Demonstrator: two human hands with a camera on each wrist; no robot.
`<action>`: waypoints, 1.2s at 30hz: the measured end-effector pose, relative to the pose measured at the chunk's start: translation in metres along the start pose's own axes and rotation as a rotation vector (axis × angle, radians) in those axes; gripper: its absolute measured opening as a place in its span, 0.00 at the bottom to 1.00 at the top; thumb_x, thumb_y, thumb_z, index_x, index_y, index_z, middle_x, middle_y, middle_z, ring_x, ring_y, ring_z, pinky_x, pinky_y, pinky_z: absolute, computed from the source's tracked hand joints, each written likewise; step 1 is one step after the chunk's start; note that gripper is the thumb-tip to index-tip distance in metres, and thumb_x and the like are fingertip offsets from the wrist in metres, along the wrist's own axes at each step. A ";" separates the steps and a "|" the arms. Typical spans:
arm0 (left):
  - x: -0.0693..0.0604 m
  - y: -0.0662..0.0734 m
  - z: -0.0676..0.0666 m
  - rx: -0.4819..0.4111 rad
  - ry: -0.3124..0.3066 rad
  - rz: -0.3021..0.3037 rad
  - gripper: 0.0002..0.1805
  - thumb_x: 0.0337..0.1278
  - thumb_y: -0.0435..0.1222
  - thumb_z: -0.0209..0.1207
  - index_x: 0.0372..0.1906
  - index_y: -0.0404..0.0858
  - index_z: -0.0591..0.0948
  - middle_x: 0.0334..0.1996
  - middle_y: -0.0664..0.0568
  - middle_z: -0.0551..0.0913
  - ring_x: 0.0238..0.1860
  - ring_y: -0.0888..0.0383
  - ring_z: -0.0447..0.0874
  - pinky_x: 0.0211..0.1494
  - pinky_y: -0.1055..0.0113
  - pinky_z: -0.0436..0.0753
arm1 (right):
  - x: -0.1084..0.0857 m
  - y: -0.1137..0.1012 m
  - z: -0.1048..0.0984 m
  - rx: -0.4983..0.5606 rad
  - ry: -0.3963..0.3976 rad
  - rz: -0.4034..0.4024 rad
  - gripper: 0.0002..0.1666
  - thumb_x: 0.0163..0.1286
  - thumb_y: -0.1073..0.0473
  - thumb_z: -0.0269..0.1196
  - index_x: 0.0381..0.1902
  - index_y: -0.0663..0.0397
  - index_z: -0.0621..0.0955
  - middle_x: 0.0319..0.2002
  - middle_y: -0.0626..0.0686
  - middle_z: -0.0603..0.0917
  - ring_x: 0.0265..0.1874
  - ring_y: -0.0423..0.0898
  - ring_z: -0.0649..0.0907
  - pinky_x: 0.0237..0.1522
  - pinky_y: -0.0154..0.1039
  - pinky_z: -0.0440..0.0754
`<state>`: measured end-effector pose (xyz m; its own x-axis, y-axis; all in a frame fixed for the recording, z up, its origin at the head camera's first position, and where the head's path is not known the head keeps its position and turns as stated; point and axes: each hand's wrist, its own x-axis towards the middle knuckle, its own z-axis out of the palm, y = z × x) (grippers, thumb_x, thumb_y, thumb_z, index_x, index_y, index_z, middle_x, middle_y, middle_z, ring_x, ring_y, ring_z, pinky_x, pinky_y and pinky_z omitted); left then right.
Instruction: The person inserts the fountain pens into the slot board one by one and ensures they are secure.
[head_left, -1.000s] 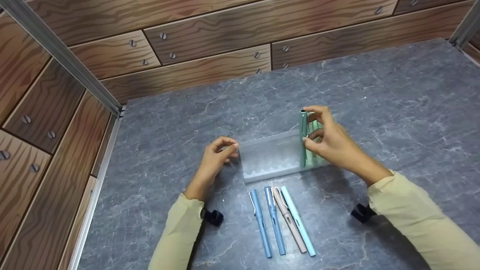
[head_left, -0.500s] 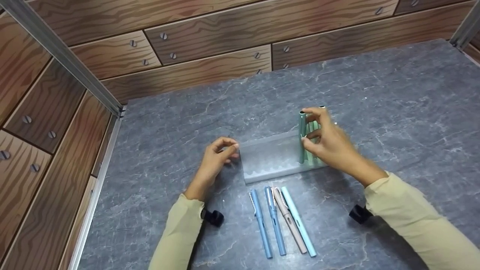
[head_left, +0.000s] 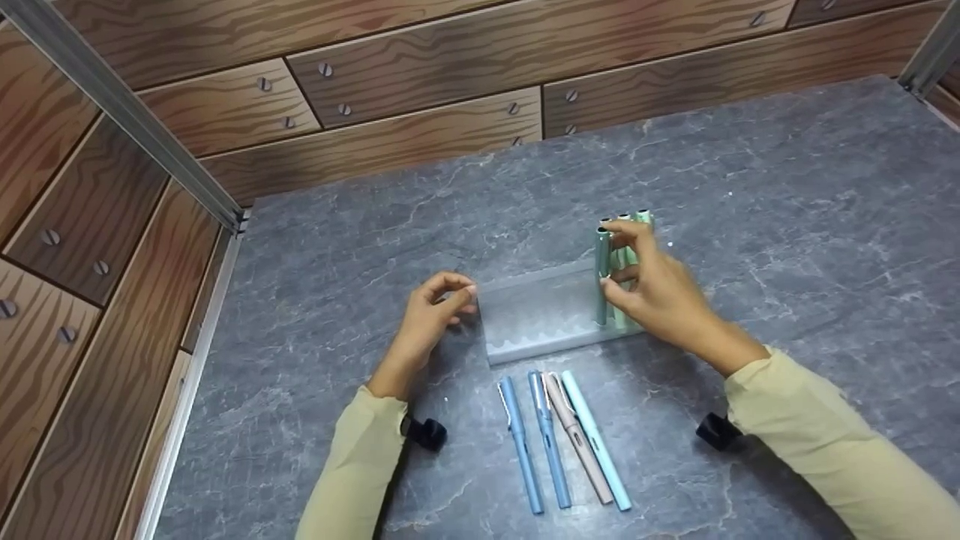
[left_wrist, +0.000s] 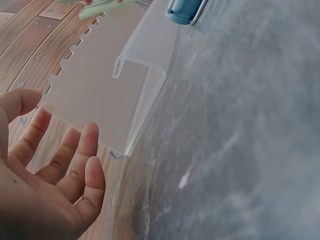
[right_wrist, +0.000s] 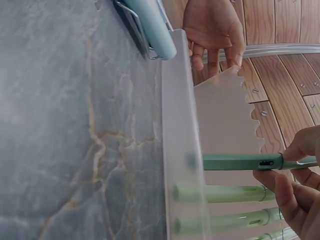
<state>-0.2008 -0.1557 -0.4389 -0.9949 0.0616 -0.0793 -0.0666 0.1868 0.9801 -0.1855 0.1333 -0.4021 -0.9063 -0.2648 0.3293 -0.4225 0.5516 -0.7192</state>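
Observation:
A clear pen stand (head_left: 540, 307) with a notched edge lies before both hands. At its far left corner, the left hand (head_left: 431, 315) pinches the edge between thumb and index finger, the other fingers loosely bent. The right hand (head_left: 660, 296) grips a dark green pen (head_left: 602, 262), held upright in the head view with its lower end in the stand's front channel. In the right wrist view, light green pens (right_wrist: 225, 193) rest in the stand beside the dark green pen (right_wrist: 240, 161). The right hand partly hides them in the head view.
In front of the stand on the grey marbled table (head_left: 337, 262) lie two blue pens (head_left: 521, 450) (head_left: 551, 442), a brownish-pink pen (head_left: 581, 442) and a light turquoise pen (head_left: 600, 442). Wood-patterned walls (head_left: 420, 82) rise behind and at the left.
The right hand has moved slightly left and towards the body with the dark green pen. More tops of the green pens behind it now show. The left hand has stayed in place.

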 end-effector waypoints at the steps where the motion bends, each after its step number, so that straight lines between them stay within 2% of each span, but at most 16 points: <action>1: 0.000 0.001 0.000 -0.002 0.003 -0.002 0.08 0.60 0.37 0.60 0.41 0.38 0.80 0.40 0.49 0.82 0.34 0.59 0.85 0.37 0.65 0.77 | 0.000 0.000 0.000 -0.007 0.000 0.001 0.42 0.57 0.76 0.61 0.66 0.52 0.59 0.51 0.66 0.78 0.36 0.58 0.86 0.33 0.36 0.84; 10: 0.001 0.000 0.000 -0.023 0.008 -0.007 0.07 0.59 0.35 0.60 0.40 0.37 0.81 0.38 0.51 0.82 0.32 0.60 0.85 0.35 0.66 0.77 | -0.002 0.003 0.001 -0.027 -0.008 0.019 0.42 0.58 0.75 0.62 0.66 0.50 0.59 0.52 0.66 0.78 0.36 0.58 0.86 0.29 0.35 0.84; 19: 0.001 0.000 0.001 -0.016 0.019 0.000 0.07 0.59 0.35 0.60 0.40 0.37 0.81 0.38 0.51 0.83 0.31 0.61 0.85 0.37 0.66 0.76 | -0.002 0.005 0.003 -0.140 0.015 -0.043 0.41 0.57 0.71 0.65 0.66 0.52 0.62 0.51 0.64 0.80 0.32 0.54 0.87 0.27 0.40 0.83; 22: 0.001 0.001 0.001 -0.017 0.018 0.003 0.07 0.59 0.35 0.60 0.40 0.37 0.81 0.38 0.51 0.83 0.32 0.60 0.85 0.38 0.65 0.76 | 0.000 0.005 0.002 -0.193 0.039 -0.090 0.40 0.55 0.70 0.67 0.65 0.54 0.64 0.47 0.60 0.80 0.28 0.48 0.85 0.25 0.37 0.80; 26: 0.001 0.002 0.000 -0.003 0.005 0.004 0.07 0.59 0.36 0.60 0.40 0.38 0.81 0.38 0.52 0.82 0.34 0.59 0.86 0.38 0.65 0.76 | 0.003 0.004 0.001 -0.278 0.068 -0.124 0.39 0.55 0.67 0.68 0.64 0.53 0.68 0.38 0.54 0.77 0.21 0.40 0.72 0.20 0.34 0.70; 30: 0.001 0.001 -0.001 -0.004 -0.003 0.001 0.06 0.60 0.36 0.60 0.40 0.39 0.81 0.37 0.52 0.82 0.34 0.58 0.86 0.38 0.64 0.76 | 0.005 0.001 -0.001 -0.330 0.058 -0.097 0.39 0.56 0.64 0.69 0.65 0.50 0.69 0.31 0.50 0.75 0.18 0.39 0.64 0.17 0.34 0.64; 36: 0.001 0.000 -0.001 -0.005 0.005 0.005 0.07 0.59 0.36 0.60 0.40 0.38 0.81 0.36 0.51 0.83 0.33 0.59 0.86 0.38 0.65 0.76 | 0.010 -0.004 -0.005 -0.359 -0.024 -0.028 0.39 0.59 0.61 0.68 0.67 0.46 0.67 0.23 0.49 0.75 0.16 0.40 0.67 0.16 0.33 0.64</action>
<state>-0.2019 -0.1562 -0.4387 -0.9956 0.0576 -0.0733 -0.0617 0.1815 0.9815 -0.1932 0.1320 -0.3931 -0.8959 -0.3000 0.3278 -0.4270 0.7854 -0.4482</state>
